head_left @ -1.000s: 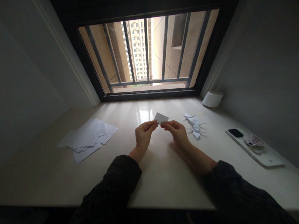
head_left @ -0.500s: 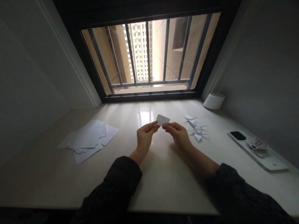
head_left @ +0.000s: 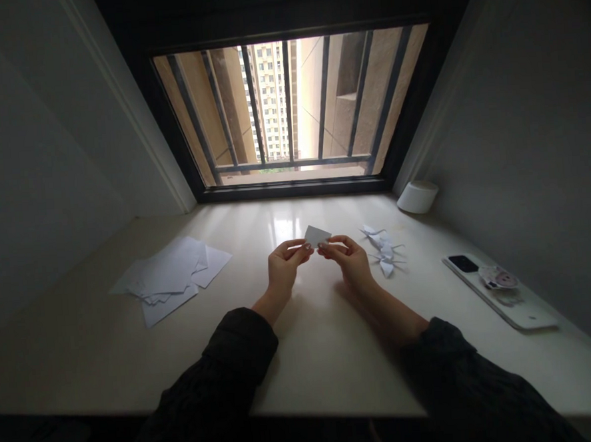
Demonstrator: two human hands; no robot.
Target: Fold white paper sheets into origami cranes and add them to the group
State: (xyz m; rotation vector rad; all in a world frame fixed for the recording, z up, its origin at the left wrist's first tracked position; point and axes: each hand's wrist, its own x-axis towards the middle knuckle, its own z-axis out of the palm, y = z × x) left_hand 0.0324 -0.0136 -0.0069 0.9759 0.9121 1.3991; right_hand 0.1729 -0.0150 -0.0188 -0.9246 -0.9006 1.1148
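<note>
A small folded piece of white paper (head_left: pixel 317 235) is held up just above the pale desk (head_left: pixel 303 340), in front of the window. My left hand (head_left: pixel 284 267) pinches its lower left edge with thumb and fingertips. My right hand (head_left: pixel 348 259) pinches its lower right edge the same way. Both hands hover close together at the middle of the desk. Dark sleeves cover both forearms.
A loose pile of white paper sheets (head_left: pixel 171 274) lies at the left. Folded white paper figures (head_left: pixel 383 249) lie right of my hands. A white phone (head_left: pixel 500 288) with a sticker rests at the right edge. A white round object (head_left: pixel 417 195) stands by the barred window (head_left: pixel 288 108).
My hands stay pinched on the small paper, which has barely shifted. The fingers have adjusted slightly and the view has wobbled a little.
</note>
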